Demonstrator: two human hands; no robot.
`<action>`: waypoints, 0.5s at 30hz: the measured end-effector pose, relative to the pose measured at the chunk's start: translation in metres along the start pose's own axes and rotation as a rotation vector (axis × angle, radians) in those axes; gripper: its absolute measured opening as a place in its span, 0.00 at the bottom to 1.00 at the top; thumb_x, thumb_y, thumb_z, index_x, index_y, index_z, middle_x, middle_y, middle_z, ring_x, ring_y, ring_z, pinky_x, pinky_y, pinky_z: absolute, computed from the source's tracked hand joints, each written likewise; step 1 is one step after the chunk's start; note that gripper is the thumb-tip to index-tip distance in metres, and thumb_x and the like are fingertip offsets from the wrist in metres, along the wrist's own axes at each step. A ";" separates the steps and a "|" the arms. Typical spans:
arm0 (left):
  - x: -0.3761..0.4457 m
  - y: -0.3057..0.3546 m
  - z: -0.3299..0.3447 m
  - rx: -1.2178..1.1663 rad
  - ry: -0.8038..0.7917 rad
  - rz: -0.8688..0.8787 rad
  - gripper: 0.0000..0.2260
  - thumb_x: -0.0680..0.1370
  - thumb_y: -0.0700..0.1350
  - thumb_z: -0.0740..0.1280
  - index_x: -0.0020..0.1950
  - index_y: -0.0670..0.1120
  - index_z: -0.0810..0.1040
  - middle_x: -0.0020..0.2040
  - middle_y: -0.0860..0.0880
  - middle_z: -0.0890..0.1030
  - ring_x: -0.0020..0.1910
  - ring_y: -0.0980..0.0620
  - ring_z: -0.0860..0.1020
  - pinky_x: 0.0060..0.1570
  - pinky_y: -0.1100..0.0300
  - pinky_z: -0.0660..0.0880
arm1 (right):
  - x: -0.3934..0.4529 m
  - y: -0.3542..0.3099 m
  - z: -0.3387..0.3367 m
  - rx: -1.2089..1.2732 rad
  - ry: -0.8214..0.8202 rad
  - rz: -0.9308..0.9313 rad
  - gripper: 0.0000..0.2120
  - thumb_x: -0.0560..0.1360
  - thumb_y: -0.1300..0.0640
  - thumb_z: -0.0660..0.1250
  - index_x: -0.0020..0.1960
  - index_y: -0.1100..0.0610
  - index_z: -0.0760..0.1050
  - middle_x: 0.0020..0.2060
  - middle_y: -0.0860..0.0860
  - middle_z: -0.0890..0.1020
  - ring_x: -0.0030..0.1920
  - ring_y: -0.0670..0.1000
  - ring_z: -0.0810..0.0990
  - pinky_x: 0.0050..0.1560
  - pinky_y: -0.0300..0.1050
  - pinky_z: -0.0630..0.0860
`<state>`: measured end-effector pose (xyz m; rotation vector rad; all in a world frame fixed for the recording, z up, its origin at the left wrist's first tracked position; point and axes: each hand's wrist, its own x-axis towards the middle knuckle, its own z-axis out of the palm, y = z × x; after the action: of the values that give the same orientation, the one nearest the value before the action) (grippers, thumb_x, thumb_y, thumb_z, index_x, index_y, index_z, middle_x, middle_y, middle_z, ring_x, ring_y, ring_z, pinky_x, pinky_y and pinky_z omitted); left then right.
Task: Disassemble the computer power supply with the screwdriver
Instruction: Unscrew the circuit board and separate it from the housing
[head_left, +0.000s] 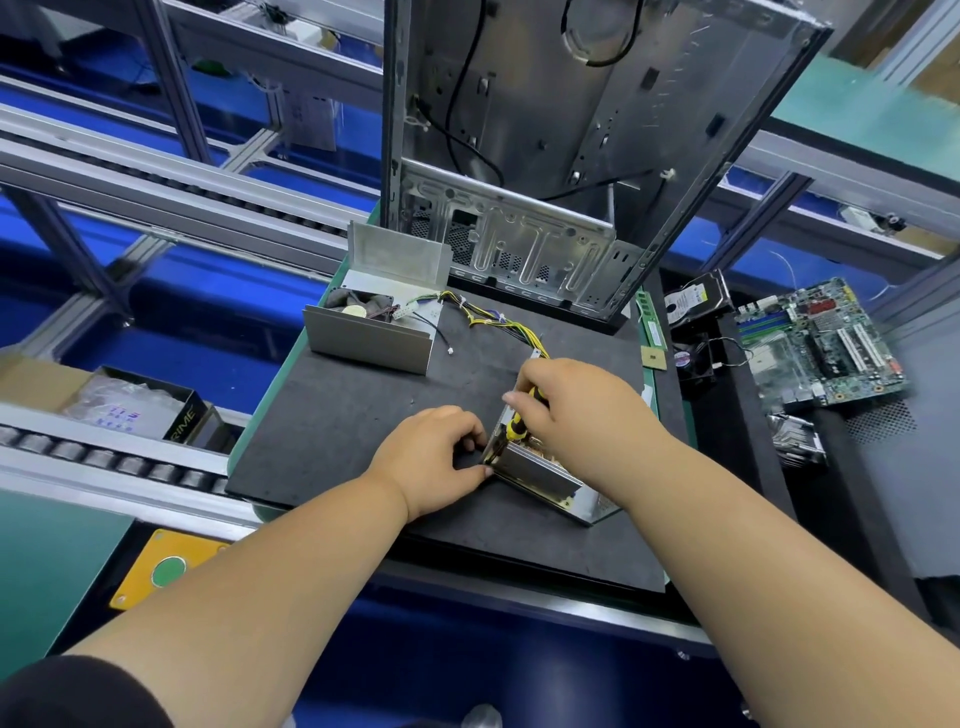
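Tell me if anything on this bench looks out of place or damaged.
Nothing looks damaged. The power supply lies open on the mat, its cover set aside with the fan. The right hand grips the screwdriver; the left hand steadies the housing.

- The power supply (540, 475) lies on the mat (353, 415) between both hands (582, 410).
- Its cover (374, 317) sits beyond the left hand (431, 457).
- The computer case (571, 156) stands behind them.
- The motherboard (821, 348) lies right of the right hand.
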<state>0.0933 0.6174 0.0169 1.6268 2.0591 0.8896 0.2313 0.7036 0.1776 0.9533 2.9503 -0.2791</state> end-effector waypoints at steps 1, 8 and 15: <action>0.000 0.000 0.000 0.003 0.000 -0.002 0.13 0.68 0.56 0.74 0.43 0.61 0.69 0.40 0.60 0.72 0.41 0.60 0.70 0.42 0.63 0.67 | 0.002 0.000 0.001 0.024 -0.004 -0.002 0.10 0.81 0.47 0.59 0.54 0.53 0.73 0.45 0.49 0.78 0.46 0.54 0.76 0.40 0.47 0.70; 0.001 0.001 -0.001 0.016 0.004 -0.008 0.13 0.68 0.56 0.74 0.44 0.61 0.70 0.41 0.60 0.73 0.40 0.60 0.70 0.43 0.64 0.67 | 0.001 0.005 -0.002 0.187 -0.046 -0.064 0.08 0.75 0.59 0.64 0.53 0.52 0.73 0.48 0.46 0.73 0.48 0.50 0.72 0.40 0.44 0.62; 0.001 0.001 0.001 0.029 0.007 -0.015 0.13 0.68 0.57 0.72 0.43 0.62 0.68 0.40 0.60 0.72 0.39 0.62 0.69 0.42 0.63 0.65 | 0.005 0.010 0.002 0.003 -0.009 -0.058 0.15 0.81 0.42 0.57 0.53 0.53 0.73 0.43 0.49 0.80 0.45 0.54 0.77 0.39 0.47 0.70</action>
<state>0.0941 0.6185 0.0170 1.6229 2.0962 0.8656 0.2333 0.7139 0.1733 0.8649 2.9740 -0.2889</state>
